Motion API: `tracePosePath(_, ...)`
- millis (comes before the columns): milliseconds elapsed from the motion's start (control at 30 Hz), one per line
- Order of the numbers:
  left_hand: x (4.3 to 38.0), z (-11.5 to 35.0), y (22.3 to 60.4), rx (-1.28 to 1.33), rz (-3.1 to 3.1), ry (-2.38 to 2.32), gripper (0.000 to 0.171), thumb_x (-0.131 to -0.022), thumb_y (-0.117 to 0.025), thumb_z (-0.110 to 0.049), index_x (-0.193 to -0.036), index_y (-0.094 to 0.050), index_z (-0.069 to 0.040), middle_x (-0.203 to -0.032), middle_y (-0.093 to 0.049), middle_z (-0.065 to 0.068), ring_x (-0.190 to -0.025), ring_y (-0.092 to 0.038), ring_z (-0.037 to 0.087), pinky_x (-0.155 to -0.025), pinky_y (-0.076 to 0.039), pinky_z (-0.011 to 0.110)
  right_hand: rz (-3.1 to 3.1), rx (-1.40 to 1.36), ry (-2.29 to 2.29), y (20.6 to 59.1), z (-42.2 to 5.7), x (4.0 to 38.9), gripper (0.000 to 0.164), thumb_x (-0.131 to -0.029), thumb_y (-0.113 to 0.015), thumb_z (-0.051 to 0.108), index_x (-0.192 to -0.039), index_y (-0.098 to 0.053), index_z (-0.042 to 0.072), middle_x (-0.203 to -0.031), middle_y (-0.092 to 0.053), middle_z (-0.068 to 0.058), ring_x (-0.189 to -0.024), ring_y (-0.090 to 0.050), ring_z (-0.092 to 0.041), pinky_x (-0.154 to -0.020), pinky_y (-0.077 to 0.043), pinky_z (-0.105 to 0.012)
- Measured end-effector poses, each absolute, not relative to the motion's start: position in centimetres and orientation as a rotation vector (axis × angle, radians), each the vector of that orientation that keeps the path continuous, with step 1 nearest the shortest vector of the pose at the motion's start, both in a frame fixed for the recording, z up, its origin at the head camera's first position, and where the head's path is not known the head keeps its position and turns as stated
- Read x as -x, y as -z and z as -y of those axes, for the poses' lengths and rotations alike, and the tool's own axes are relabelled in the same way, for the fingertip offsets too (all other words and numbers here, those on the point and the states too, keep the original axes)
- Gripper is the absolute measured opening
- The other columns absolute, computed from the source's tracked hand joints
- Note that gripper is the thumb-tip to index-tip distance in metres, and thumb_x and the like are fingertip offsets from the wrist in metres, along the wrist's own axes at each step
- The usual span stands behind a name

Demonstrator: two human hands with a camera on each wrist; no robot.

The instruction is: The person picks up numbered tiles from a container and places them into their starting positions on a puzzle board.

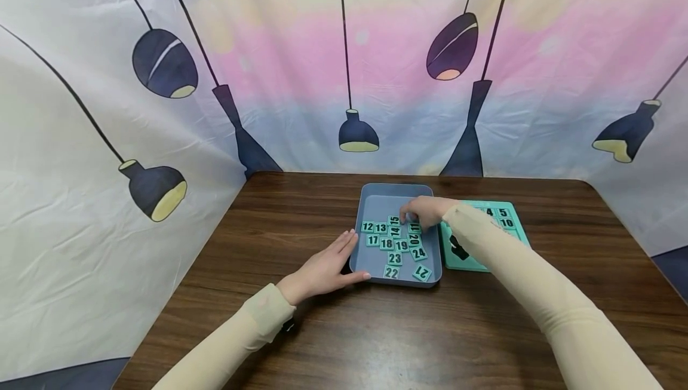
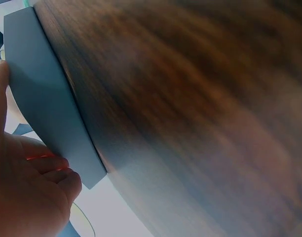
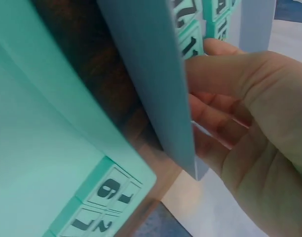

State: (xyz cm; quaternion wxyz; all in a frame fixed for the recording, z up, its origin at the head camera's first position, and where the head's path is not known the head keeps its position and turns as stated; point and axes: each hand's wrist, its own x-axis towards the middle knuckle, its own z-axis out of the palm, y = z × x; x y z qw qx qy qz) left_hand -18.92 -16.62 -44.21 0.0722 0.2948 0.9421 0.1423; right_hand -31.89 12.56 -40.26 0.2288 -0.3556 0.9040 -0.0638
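A blue-grey tray (image 1: pixel 395 196) holds several loose green number tiles (image 1: pixel 395 258), lying at various angles. My left hand (image 1: pixel 325 261) rests against the tray's near left corner, fingers extended along its side and thumb at the front edge. In the left wrist view that hand (image 2: pixel 32 192) touches the tray's outer wall (image 2: pixel 47 89). Over the tray's right side, my right hand (image 1: pixel 427 211) has curled fingers at the tile 11 (image 1: pixel 414 228). The right wrist view shows thumb and forefinger pinching at this tile's (image 3: pixel 192 44) edge; the hand hides part of the contact.
A green board (image 1: pixel 467 263) lies right of the tray, partly under the right forearm, with low-numbered tiles (image 3: pixel 109 190) along its far side. Both stand on a dark wooden table (image 1: pixel 301 211). Behind hangs a cloth (image 1: pixel 301 67) printed with lamps.
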Motion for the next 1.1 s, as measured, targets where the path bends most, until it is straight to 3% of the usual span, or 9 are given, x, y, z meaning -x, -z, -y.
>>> tracePosePath(200,18.8,16.6,44.3,-0.881,-2.837,-0.429,0.097,-0.096,-0.054,-0.066,-0.16,-0.022,-0.001,-0.166,-0.017,0.017,-0.153,-0.014,0.025,-0.118,-0.029,0.043,-2.524,0.998,0.263,40.9,-13.0,32.0,0.033,-0.088,-0.075,0.002,-0.119,-0.069,0.009,-0.091,-0.062,-0.005,-0.076,-0.051,-0.016,-0.07,-0.046,-0.031)
tracePosePath(367,18.7,16.6,44.2,-0.874,-2.837,-0.425,0.097,-0.095,-0.054,-0.067,-0.16,-0.022,-0.001,-0.166,-0.017,0.017,-0.153,-0.014,0.024,-0.118,-0.029,0.043,-2.559,1.003,0.314,40.6,-13.3,31.8,0.03,-0.089,-0.077,0.009,-0.118,-0.07,0.005,-0.105,-0.067,-0.007,-0.092,-0.062,-0.02,-0.08,-0.053,-0.037)
tracePosePath(500,18.7,16.5,44.2,-0.872,-2.836,-0.419,0.098,-0.095,-0.053,-0.068,-0.16,-0.022,-0.002,-0.167,-0.017,0.016,-0.153,-0.014,0.024,-0.118,-0.029,0.043,-2.595,1.011,0.352,40.2,-13.8,31.9,0.031,-0.09,-0.076,0.01,-0.12,-0.07,0.003,-0.111,-0.068,-0.01,-0.103,-0.064,-0.027,-0.083,-0.055,-0.039)
tracePosePath(733,18.8,16.6,44.3,-0.889,-2.824,-0.452,0.099,-0.095,-0.053,-0.068,-0.16,-0.021,0.0,-0.166,-0.016,0.018,-0.154,-0.014,0.026,-0.118,-0.029,0.044,-2.66,0.928,0.44,38.5,-15.8,32.2,0.037,-0.092,-0.074,0.011,-0.126,-0.067,0.0,-0.12,-0.068,-0.015,-0.109,-0.064,-0.032,-0.086,-0.055,-0.042)
tracePosePath(1100,18.7,16.6,44.2,-0.885,-2.822,-0.469,0.098,-0.095,-0.053,-0.067,-0.159,-0.022,0.0,-0.166,-0.016,0.018,-0.154,-0.013,0.026,-0.117,-0.029,0.045,-2.767,0.815,0.496,35.6,-20.5,31.4,0.038,-0.092,-0.074,0.011,-0.125,-0.066,-0.005,-0.113,-0.068,-0.017,-0.103,-0.065,-0.032,-0.087,-0.054,-0.048)
